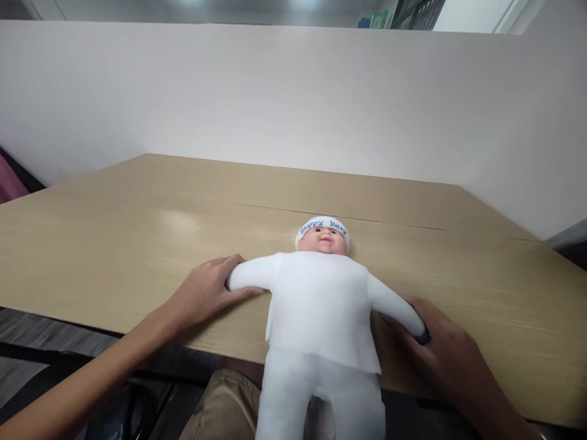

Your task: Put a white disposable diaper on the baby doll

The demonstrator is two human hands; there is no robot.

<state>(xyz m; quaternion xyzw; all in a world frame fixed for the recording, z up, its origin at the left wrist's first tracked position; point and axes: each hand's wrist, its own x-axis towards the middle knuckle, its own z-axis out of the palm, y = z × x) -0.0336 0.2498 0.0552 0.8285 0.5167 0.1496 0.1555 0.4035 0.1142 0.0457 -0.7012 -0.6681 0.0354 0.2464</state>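
A baby doll [321, 305] in a white suit lies face up on the wooden table [137, 232], its legs hanging over the near edge. Its white cap reads "Happy Baby" in blue. My left hand [206, 293] is closed around the end of the doll's outstretched arm on the left. My right hand [435, 348] grips the end of the doll's other arm, fingers curled over the cuff.
A white partition wall [293, 98] runs along the table's far and right sides. A seam crosses the tabletop behind the doll's head. My knee in tan trousers [224, 409] shows below the table's near edge. Something pink [9, 180] sits at the far left.
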